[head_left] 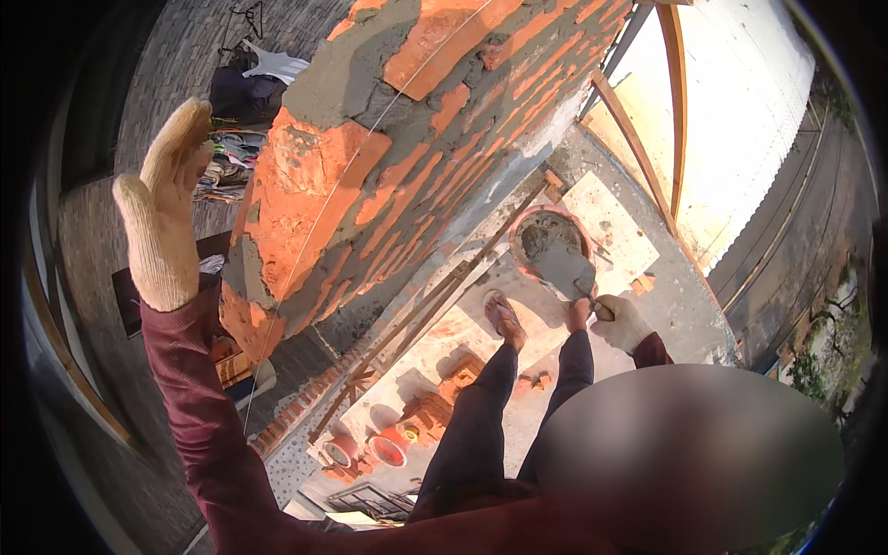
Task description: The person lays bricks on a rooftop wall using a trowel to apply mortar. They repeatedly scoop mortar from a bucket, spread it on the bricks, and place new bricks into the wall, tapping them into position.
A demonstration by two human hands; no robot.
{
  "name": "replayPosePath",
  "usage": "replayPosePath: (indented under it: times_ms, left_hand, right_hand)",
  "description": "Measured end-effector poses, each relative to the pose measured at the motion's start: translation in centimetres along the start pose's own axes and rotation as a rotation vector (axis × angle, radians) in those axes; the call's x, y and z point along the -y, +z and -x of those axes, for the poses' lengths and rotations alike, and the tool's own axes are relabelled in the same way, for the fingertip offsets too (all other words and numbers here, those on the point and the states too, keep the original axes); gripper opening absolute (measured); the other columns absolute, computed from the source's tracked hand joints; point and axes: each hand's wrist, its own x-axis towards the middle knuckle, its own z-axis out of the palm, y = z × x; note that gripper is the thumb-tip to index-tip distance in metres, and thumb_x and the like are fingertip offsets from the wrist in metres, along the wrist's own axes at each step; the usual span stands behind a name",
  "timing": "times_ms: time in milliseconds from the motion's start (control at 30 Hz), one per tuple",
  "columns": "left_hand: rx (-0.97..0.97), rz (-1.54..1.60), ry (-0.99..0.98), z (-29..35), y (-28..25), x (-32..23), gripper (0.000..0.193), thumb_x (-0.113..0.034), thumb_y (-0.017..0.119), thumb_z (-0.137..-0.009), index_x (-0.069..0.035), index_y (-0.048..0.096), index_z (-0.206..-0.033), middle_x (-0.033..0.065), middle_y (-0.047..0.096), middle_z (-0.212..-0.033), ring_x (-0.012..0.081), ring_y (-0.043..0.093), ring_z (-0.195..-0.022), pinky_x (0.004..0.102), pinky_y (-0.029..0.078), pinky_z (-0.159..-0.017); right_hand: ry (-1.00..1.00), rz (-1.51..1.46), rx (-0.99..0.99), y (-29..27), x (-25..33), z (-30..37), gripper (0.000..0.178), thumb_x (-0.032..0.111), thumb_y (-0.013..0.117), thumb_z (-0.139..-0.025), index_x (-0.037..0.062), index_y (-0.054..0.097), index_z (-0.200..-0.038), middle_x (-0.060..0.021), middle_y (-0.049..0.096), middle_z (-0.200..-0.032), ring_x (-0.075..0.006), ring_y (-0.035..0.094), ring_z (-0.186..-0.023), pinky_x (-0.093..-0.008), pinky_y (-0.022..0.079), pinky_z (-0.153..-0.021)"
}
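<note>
My left hand [168, 203], in a cream knit glove, is raised beside the end of a brick wall [319, 199]. Its thumb and fingers are apart, and I see nothing in them. Low on the right, my gloved right hand [622, 324] is closed around the handle of a trowel [566, 269]. The trowel's grey blade appears over the near side of a round tub [519, 262] of wet mortar [548, 232]. Grey mortar spreads between and over the orange bricks at the wall's top. A thin string [338, 180] runs along the wall.
Two red buckets [388, 449] and stacked bricks [427, 413] stand below, left of my legs. A long wooden pole [444, 294] slants along the wall's foot. Curved brown beams [676, 111] border a bright roof sheet [740, 111]. Clothes [245, 92] lie beyond the wall.
</note>
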Motion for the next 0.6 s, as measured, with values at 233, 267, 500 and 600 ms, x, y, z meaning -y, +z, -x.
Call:
replayPosePath:
  times_ms: [233,267,500,600]
  left_hand:
    - [0.554,0.519,-0.504,-10.5,0.4,7.1,0.11,-0.088,0.004,-0.092,-0.007,0.021,-0.165,0.0219,0.017,-0.171,0.0384,0.015,-0.159,0.0496,0.011,-0.128]
    - [0.643,-0.11,-0.166,-11.2,1.3,8.3,0.104,-0.083,0.008,-0.096,-0.008,0.025,-0.164,0.019,0.024,-0.168,0.0347,0.024,-0.152,0.0475,0.017,-0.125]
    - [0.335,1.169,-0.705,-13.0,5.2,6.1,0.103,-0.081,0.011,-0.098,-0.003,0.028,-0.162,0.0189,0.029,-0.166,0.0318,0.03,-0.148,0.0433,0.021,-0.123]
    - [0.3,1.275,-0.723,-12.5,4.7,5.7,0.105,-0.082,0.01,-0.097,0.0,0.027,-0.161,0.0203,0.028,-0.166,0.0321,0.028,-0.15,0.0422,0.019,-0.124]
  right_hand:
    - [-0.292,0.455,-0.259,-7.3,31.5,19.0,0.029,0.015,0.074,-0.081,0.0011,0.063,-0.104,-0.0132,0.058,-0.073,-0.0308,0.062,-0.066,-0.0416,0.05,-0.064]
    - [-0.343,0.553,-0.335,-7.2,34.0,19.5,0.029,0.014,0.073,-0.082,0.001,0.062,-0.106,-0.0148,0.06,-0.076,-0.0321,0.065,-0.069,-0.0429,0.051,-0.065]
    - [-0.569,1.106,-0.791,-5.7,40.9,15.3,0.026,0.014,0.068,-0.089,0.003,0.059,-0.112,-0.0201,0.066,-0.091,-0.0365,0.072,-0.079,-0.0459,0.058,-0.066]
    - [-0.58,0.922,-0.673,-4.7,42.7,16.7,0.026,0.017,0.066,-0.093,0.0006,0.06,-0.111,-0.0204,0.065,-0.091,-0.0347,0.071,-0.08,-0.0422,0.057,-0.069]
